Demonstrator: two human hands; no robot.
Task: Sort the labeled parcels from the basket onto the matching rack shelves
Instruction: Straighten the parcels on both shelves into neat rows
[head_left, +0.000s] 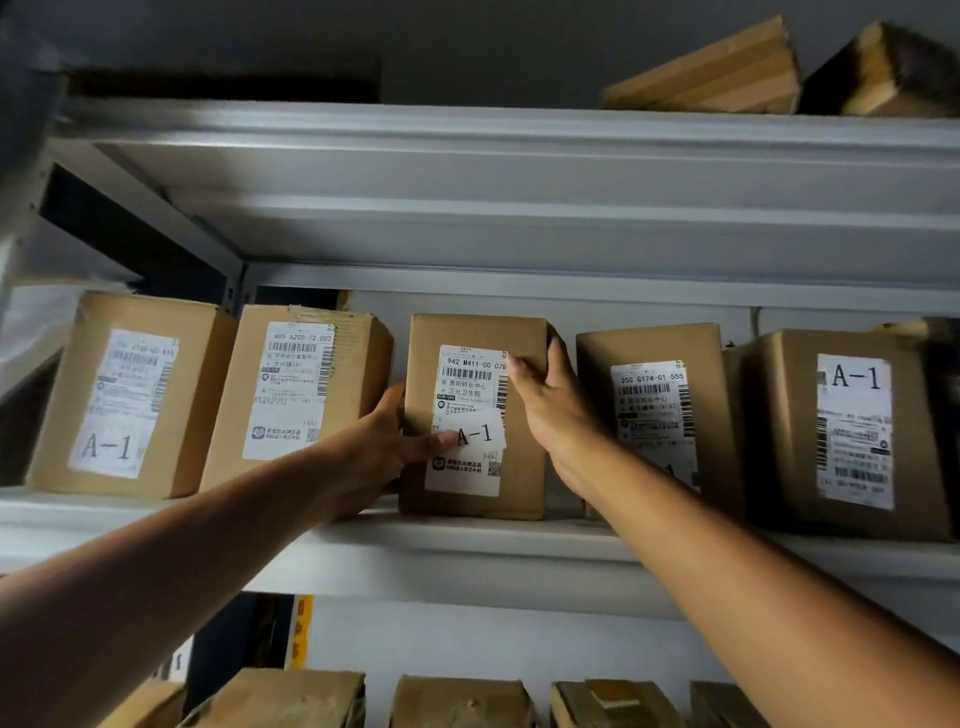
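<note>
A brown cardboard parcel (519, 332) with a white shipping label and an "A-1" sticker stands upright on the grey rack shelf (467, 551), in the middle of a row. My left hand (384, 447) grips its lower left edge, thumb across the front by the sticker. My right hand (550, 400) grips its upper right edge, fingers round the side and thumb on the label. The basket is out of view.
Two A-1 parcels (130, 395) (301, 389) stand to the left, two more (654, 410) (852, 431) to the right, close on both sides. Tilted boxes (717, 73) lie on the shelf above. More parcels (462, 701) fill the shelf below.
</note>
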